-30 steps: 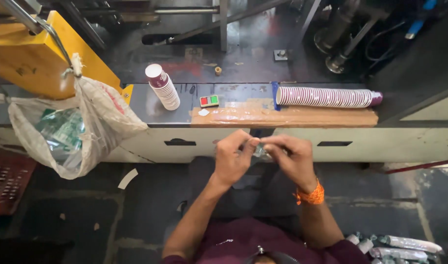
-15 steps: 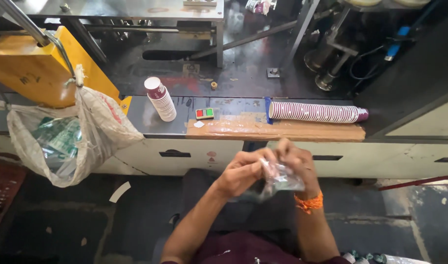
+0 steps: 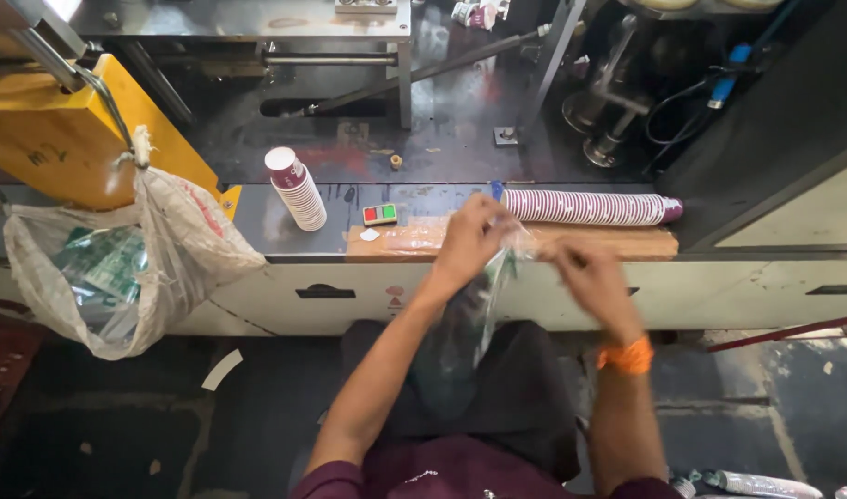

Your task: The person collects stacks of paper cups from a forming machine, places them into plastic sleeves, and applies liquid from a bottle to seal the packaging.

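Now the person is spreading a clear plastic bag [image 3: 483, 296] that was bunched between both hands a moment ago, so the bag looks to be opening up. Left hand [image 3: 468, 242] is pinching the bag's top edge; right hand [image 3: 585, 277] is blurred, and I cannot tell its grip. Just beyond the bag, on the worktop [image 3: 285, 231], one long sleeve of paper cups [image 3: 585, 207] is lying, one short cup stack [image 3: 297, 189] to its left.
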